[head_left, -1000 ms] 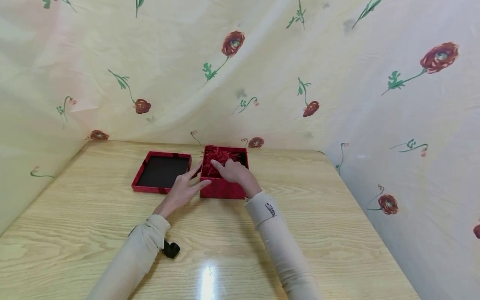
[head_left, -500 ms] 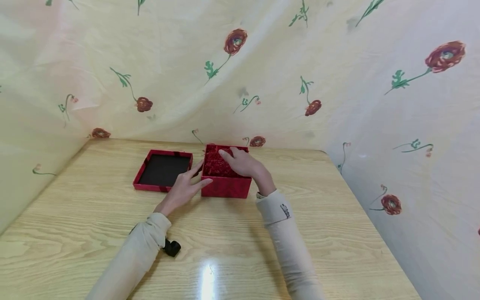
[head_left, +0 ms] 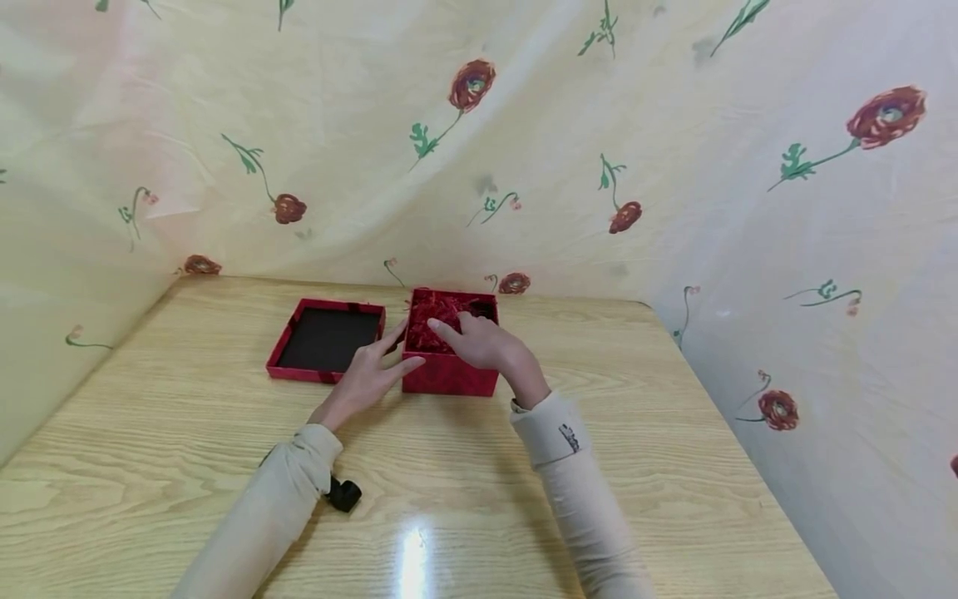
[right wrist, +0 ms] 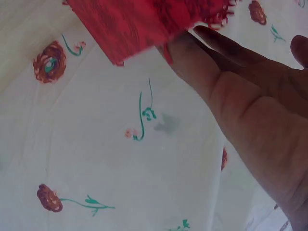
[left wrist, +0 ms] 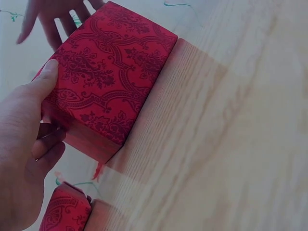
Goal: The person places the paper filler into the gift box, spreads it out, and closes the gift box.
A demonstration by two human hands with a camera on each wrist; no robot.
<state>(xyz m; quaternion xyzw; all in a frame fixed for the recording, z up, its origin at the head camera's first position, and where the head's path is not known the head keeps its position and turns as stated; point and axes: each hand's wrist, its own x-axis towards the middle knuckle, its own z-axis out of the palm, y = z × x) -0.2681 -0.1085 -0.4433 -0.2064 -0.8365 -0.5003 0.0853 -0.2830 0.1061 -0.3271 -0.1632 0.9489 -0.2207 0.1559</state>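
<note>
The open red patterned box stands at the table's far side, holding red shredded paper. My left hand grips its left side; in the left wrist view, that hand has its thumb on the patterned face of the box and bent fingers round the edge. My right hand is over the box's front right, thumb stretched out above the paper, other fingertips hidden. Seen from the right wrist, the hand has extended fingers beside the red box.
Left of the box, a shallow red lid lies with its black inside up. A small black object is beside my left sleeve. Flower-printed cloth hangs behind the wooden table.
My right hand has moved rightward over the box, then slightly toward me. The shredded paper has shifted, with a dark gap now at the back right. My left hand keeps its place.
</note>
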